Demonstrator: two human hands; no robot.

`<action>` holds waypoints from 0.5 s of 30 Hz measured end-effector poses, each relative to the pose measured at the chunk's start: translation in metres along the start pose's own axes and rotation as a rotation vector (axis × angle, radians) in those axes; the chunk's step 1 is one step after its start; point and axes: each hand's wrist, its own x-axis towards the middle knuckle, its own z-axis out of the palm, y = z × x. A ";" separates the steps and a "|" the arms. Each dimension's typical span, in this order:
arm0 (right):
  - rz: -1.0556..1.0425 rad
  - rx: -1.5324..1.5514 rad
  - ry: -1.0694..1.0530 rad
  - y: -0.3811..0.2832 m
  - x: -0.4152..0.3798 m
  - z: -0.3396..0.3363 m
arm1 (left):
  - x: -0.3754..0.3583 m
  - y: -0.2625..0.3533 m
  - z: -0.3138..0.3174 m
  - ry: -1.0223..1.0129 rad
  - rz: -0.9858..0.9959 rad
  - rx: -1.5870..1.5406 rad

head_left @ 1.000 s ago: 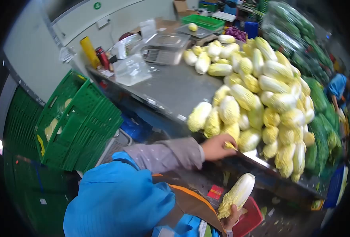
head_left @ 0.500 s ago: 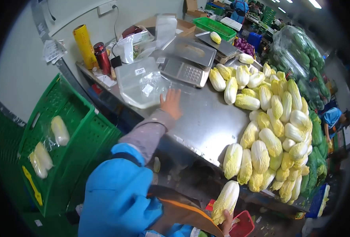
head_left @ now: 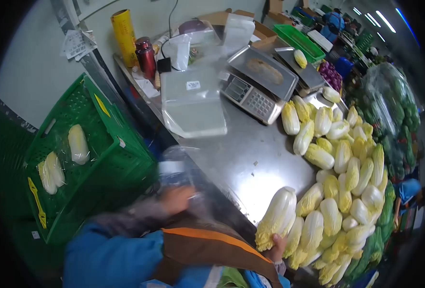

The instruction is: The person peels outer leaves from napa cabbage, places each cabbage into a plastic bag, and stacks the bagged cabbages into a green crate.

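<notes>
My left hand (head_left: 178, 198), smeared by motion, is closed on a clear plastic bag (head_left: 171, 168) with a white label, just off the table's front edge. My right hand (head_left: 275, 248) grips a pale yellow napa cabbage (head_left: 279, 211) near its leafy end, its white base pointing up and away. Right beside that hand, a large heap of napa cabbages (head_left: 330, 216) covers the right side of the steel table (head_left: 212, 156). A stack of flat clear bags (head_left: 195, 115) with a label lies at the table's left.
Behind stands a digital scale (head_left: 255, 93), with a second scale (head_left: 296, 69) bearing one cabbage. To the left, a green crate (head_left: 102, 149) holds several wrapped cabbages. A red flask (head_left: 145, 57) and a yellow roll (head_left: 123, 38) stand by the wall. Other people work farther back.
My left hand has drawn back from the bag stack towards my body, bringing a bag with it. My right hand has raised the cabbage to the table edge. The view has shifted.
</notes>
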 end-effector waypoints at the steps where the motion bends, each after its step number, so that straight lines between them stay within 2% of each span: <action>1: -0.048 0.028 -0.063 -0.012 0.021 0.015 | -0.051 -0.045 0.000 -0.213 -0.141 0.109; 2: -0.039 0.030 -0.079 -0.014 0.040 0.016 | -0.117 -0.106 0.009 -0.349 -0.243 -0.166; 4: -0.066 -0.055 -0.211 -0.007 0.079 0.018 | -0.125 -0.063 -0.026 -0.104 -0.294 -0.171; 6: 0.022 -0.032 -0.253 -0.019 0.095 0.042 | -0.060 -0.018 -0.078 -0.933 -0.087 0.290; 7: 0.083 -0.008 -0.299 -0.022 0.102 0.053 | -0.034 -0.073 -0.021 -0.587 -0.128 -0.198; 8: 0.098 0.012 -0.325 -0.021 0.109 0.059 | 0.028 -0.030 -0.036 -0.124 -0.114 -0.281; 9: 0.099 0.011 -0.335 -0.020 0.114 0.063 | 0.085 -0.008 -0.051 -0.027 -0.233 -0.285; 10: 0.141 -0.002 -0.353 -0.021 0.116 0.065 | 0.129 -0.009 -0.051 0.176 -0.185 -0.239; 11: 0.181 -0.018 -0.369 -0.022 0.117 0.067 | 0.169 -0.023 -0.047 0.270 -0.133 0.017; 13: 0.240 -0.004 -0.311 -0.020 0.115 0.062 | 0.219 -0.054 -0.049 0.111 -0.233 0.376; 14: 0.223 -0.010 -0.310 -0.019 0.114 0.057 | 0.228 -0.084 -0.035 0.117 -0.238 0.372; 15: 0.212 -0.015 -0.306 -0.017 0.113 0.051 | 0.232 -0.121 -0.016 0.148 -0.311 0.525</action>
